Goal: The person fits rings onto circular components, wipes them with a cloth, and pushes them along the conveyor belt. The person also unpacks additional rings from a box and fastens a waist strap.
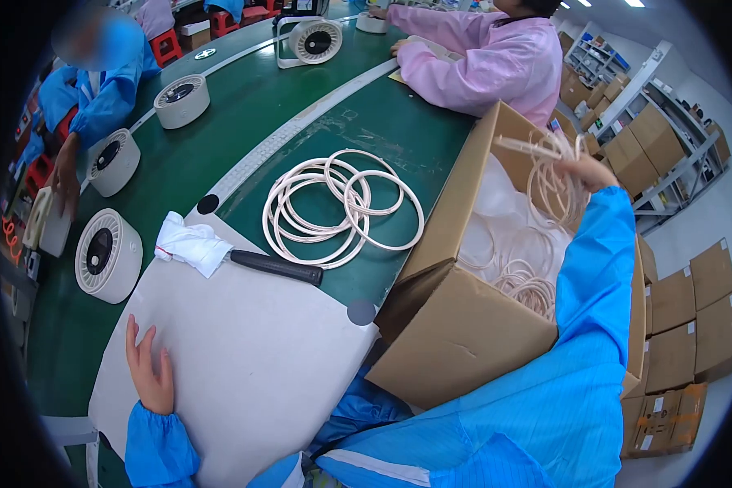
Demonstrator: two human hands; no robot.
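My left hand lies at the left side of a white sheet on the bench, fingers spread and holding nothing. Over the open cardboard box at my right, my right hand is closed around a bunch of thin cream-coloured rings. More such rings lie inside the box among translucent plastic bags. Several loose cream rings overlap on the green bench, beyond the sheet. A black-handled tool, its head wrapped in white cloth, rests on the sheet's far edge.
Round white fan units stand along the green conveyor. A co-worker in blue is across at the left; another in pink sits beyond the box. Stacked cartons and shelving stand at the right.
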